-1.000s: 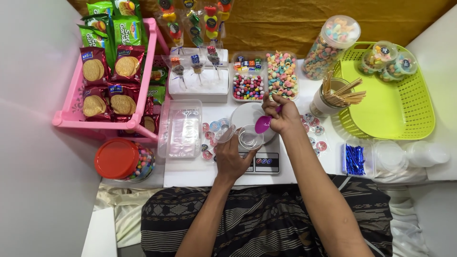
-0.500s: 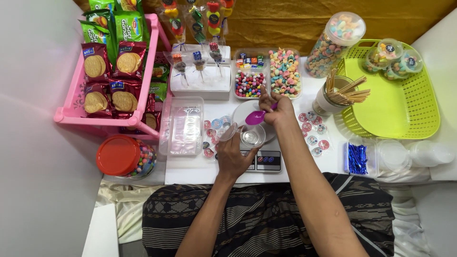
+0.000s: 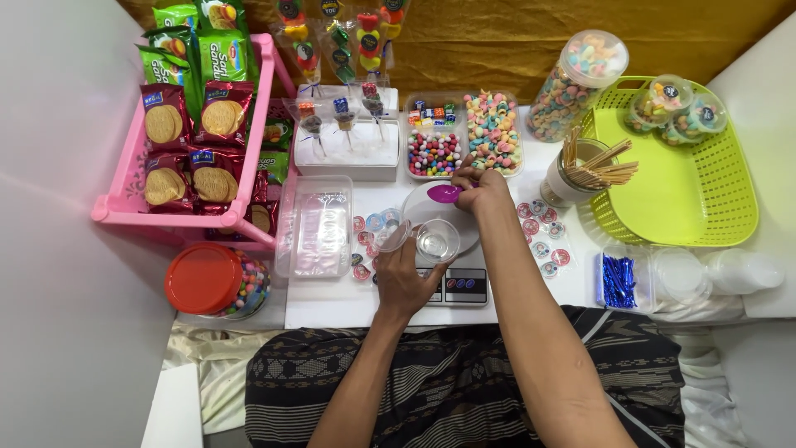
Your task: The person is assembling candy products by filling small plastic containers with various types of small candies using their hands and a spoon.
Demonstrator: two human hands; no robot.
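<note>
Left hand [image 3: 406, 278] has its fingers [image 3: 396, 246] curled around a small clear cup [image 3: 435, 241], tipped on the kitchen scale [image 3: 452, 278] with its mouth facing up toward the camera, while the right hand [image 3: 481, 187] pinches a purple scoop [image 3: 445, 194] shut between its fingertips, handle running sideways, bowl to the left. Just beyond, a divided clear tray [image 3: 464, 141] holds round multicoloured candies and pastel rings; the cup looks empty.

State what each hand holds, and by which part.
Left hand grips the clear cup by its side wall. Right hand pinches a purple scoop by its handle end.
</note>
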